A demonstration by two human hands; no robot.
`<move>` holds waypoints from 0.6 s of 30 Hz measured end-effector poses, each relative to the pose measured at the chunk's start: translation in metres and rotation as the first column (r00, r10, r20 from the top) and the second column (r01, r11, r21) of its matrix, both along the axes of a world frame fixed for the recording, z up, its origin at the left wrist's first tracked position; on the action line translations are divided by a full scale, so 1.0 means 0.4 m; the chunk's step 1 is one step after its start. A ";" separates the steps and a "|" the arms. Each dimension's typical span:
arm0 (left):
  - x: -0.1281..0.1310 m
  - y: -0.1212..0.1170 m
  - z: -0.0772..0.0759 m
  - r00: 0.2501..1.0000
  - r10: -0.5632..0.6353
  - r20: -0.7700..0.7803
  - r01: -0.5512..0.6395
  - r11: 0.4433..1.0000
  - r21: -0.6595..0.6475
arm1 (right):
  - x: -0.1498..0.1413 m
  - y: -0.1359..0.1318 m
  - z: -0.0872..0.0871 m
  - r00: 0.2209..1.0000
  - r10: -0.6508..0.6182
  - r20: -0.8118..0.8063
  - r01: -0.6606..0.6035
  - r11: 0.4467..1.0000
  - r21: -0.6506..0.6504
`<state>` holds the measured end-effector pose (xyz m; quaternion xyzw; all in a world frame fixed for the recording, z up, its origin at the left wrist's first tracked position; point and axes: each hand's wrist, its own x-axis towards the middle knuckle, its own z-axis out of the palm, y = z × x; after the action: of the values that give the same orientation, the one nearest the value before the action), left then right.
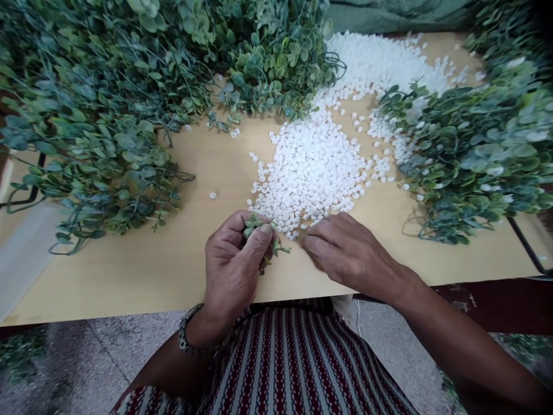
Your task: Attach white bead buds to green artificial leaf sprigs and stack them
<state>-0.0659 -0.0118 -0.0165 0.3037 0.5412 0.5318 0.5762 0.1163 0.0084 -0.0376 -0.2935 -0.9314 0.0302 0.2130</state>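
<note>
Between the thumb and fingers of my left hand [237,259] is a small green sprig [253,225] of artificial leaves, its tips poking out on both sides of the thumb. My right hand [345,251] is closed at the near edge of a heap of small white plastic pieces [315,164]. Its fingertips are tucked under and point at the heap, so whatever they may pinch is hidden. A narrow gap separates the two hands, both low over the pale wooden table [129,276].
Bunches of artificial foliage [108,115] crowd the left and back. Another leafy bunch [484,150] lies on the right with white pieces scattered on it. More white pieces [380,60] spread at the back, before a green cloth [401,16]. The table's front edge runs near my striped garment.
</note>
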 end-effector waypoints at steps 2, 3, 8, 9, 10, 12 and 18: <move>-0.001 0.002 0.000 0.999 -0.029 0.020 0.030 0.999 -0.019 | -0.001 0.003 0.002 0.998 0.022 0.054 -0.023 1.000 0.021; -0.002 0.002 0.000 0.999 -0.039 0.031 0.040 0.999 -0.030 | -0.001 0.004 0.003 0.997 0.025 0.078 -0.027 0.999 0.032; -0.003 0.000 -0.003 0.994 -0.062 0.092 0.068 0.996 -0.059 | -0.005 0.001 0.005 0.998 -0.064 -0.004 0.064 0.997 0.045; -0.002 -0.001 -0.004 0.992 -0.074 0.106 0.080 0.995 -0.060 | -0.005 -0.001 0.008 0.992 -0.087 -0.092 0.086 0.996 -0.009; -0.001 -0.002 -0.005 0.989 -0.086 0.117 0.093 0.994 -0.056 | -0.006 -0.003 0.013 0.974 -0.113 -0.195 0.096 0.991 -0.095; 0.004 -0.006 -0.005 0.984 -0.112 0.136 0.119 0.992 -0.042 | -0.008 -0.009 0.023 0.896 -0.191 -0.400 0.068 0.951 -0.301; 0.023 -0.021 -0.003 0.973 -0.186 0.136 0.183 0.983 0.034 | -0.025 -0.027 0.031 0.646 -0.415 -0.641 -0.079 0.798 -0.597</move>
<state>-0.0566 -0.0201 -0.0176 0.3213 0.4637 0.5017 0.6558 0.1061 -0.0026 -0.0252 -0.3946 -0.6716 0.4065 0.4776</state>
